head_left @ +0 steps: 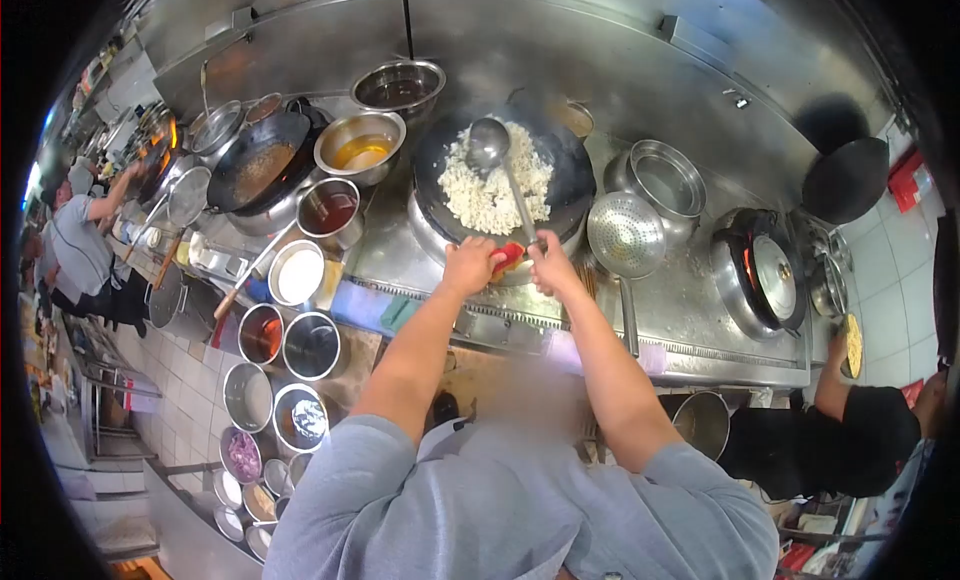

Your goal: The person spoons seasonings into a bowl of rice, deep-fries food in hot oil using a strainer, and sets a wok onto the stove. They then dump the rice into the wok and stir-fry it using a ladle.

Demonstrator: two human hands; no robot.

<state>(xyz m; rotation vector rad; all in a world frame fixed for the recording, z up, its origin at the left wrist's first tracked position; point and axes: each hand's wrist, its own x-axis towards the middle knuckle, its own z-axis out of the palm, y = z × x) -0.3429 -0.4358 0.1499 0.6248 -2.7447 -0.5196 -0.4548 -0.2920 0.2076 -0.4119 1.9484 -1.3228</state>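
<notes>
A dark wok (575,195) sits on the burner in front of me, with white rice (515,195) spread in its middle. My right hand (552,264) is closed round the handle of a ladle (489,143). The ladle's bowl lies over the far part of the rice, and its handle slants back towards me. At the wok's near edge my left hand (470,264) is closed on a red cloth (508,256). How the wok's rim sits under the cloth is hidden.
A perforated strainer (626,235) lies right of the wok, before a metal pot (668,180). Left stand a bowl of yellow oil (360,152) and several seasoning pots (297,272). Another wok (260,165) is further left. Co-workers stand at far left (85,240) and right (870,430).
</notes>
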